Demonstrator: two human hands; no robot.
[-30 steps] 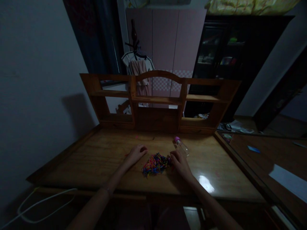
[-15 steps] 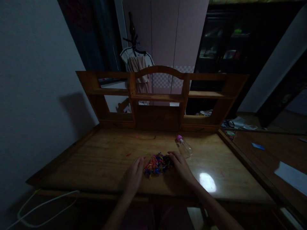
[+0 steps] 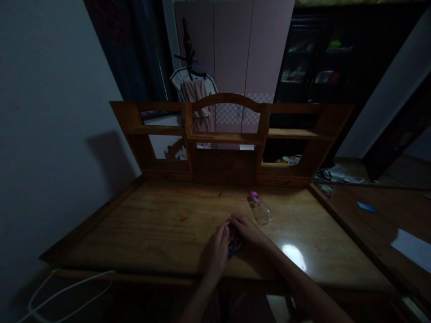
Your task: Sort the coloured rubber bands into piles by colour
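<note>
Multicoloured heap of thin strands (image 3: pixel 235 244) cupped on brown wooden tabletop (image 3: pixel 151 237), near-left of clear pink-capped bottle (image 3: pixel 262 212), between left hand (image 3: pixel 220 246) and right hand (image 3: pixel 247 229); finger closure cannot be told. Gathering apparently in hand; even inward pressure judged needed next.

The bare left forearm (image 3: pixel 202 294) reaches away from the near side, its left hand (image 3: pixel 220 246) on edge. The bare right forearm (image 3: pixel 296 278) slants in from the near right, the right hand (image 3: pixel 247 229) back upward with fingers (image 3: pixel 237 218) bent leftward. Both hands cup inward, closest at their far ends, parted on the near side.
</note>
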